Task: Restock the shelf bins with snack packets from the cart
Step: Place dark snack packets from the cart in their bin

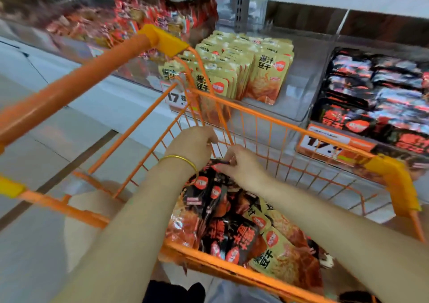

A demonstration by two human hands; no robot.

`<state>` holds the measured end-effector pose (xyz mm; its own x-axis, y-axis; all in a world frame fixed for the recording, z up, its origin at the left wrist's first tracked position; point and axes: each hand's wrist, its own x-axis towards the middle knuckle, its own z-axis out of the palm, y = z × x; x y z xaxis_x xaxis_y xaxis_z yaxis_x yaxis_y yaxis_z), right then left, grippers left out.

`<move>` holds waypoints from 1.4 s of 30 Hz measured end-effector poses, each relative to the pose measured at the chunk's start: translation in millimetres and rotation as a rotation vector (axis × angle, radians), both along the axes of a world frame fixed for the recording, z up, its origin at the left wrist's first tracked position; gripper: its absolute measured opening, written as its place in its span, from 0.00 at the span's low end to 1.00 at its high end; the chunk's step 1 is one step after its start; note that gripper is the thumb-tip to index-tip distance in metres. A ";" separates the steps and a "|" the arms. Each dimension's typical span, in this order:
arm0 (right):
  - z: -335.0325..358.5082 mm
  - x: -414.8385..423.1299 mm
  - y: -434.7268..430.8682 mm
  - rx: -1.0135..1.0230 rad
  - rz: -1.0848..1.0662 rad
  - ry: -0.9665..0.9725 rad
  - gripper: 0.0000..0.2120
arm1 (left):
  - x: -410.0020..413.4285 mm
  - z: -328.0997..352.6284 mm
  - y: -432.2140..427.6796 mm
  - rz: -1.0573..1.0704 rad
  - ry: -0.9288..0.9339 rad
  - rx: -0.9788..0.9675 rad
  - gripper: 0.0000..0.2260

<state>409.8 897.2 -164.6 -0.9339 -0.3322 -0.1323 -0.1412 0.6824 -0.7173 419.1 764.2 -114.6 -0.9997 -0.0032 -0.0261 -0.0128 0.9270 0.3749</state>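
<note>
An orange wire cart (278, 126) stands against the shelf, with black and yellow snack packets (234, 230) piled in its basket. Both my hands reach into the basket. My left hand (192, 143), with a gold bangle at the wrist, curls its fingers near the top of the pile. My right hand (241, 164) pinches the upper edge of a black packet (209, 191) that stands on the pile. On the shelf, a clear bin (299, 89) holds upright yellow packets (250, 70). The bin to its right holds black packets (371, 98).
A bin of red packets (130, 24) sits at the left of the shelf. Orange price tags (325, 142) hang on the bin fronts. The cart's orange handle bar (76, 82) crosses the left of the view. Pale floor tiles (34, 244) lie to the left.
</note>
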 end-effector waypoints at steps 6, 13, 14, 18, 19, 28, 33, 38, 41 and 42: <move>25.3 -3.0 18.6 -0.244 -0.036 -0.205 0.08 | 0.9 1.4 4.9 -0.049 -0.051 0.038 0.16; 70.6 1.3 47.6 -0.370 -0.069 -0.077 0.07 | 4.4 20.7 15.6 -0.077 0.106 0.410 0.15; 75.4 3.3 54.0 -0.406 -0.088 -0.062 0.06 | 4.2 26.1 18.0 -0.076 0.132 0.476 0.13; 91.9 19.0 88.5 -0.445 -0.078 -0.061 0.12 | -0.6 52.3 42.9 -0.110 0.235 0.673 0.09; 96.3 24.0 98.1 -0.439 -0.082 -0.039 0.12 | -3.3 58.4 54.3 -0.135 0.258 0.693 0.09; 134.7 13.8 259.2 -0.759 -0.712 0.142 0.14 | -41.8 71.3 201.1 -0.349 0.375 0.756 0.12; 116.0 -40.2 339.8 -0.628 -1.066 0.329 0.17 | -57.7 50.6 242.4 -0.546 0.478 0.264 0.13; 89.7 -90.3 369.4 -0.217 -1.160 0.521 0.11 | -57.3 25.7 259.2 -0.562 0.500 -0.091 0.22; 72.3 -103.4 366.0 -0.027 -1.070 0.499 0.10 | -57.7 21.4 258.8 -0.562 0.544 -0.116 0.21; 65.9 -106.8 362.7 -0.009 -1.047 0.489 0.09 | -58.7 20.8 258.4 -0.563 0.551 -0.114 0.21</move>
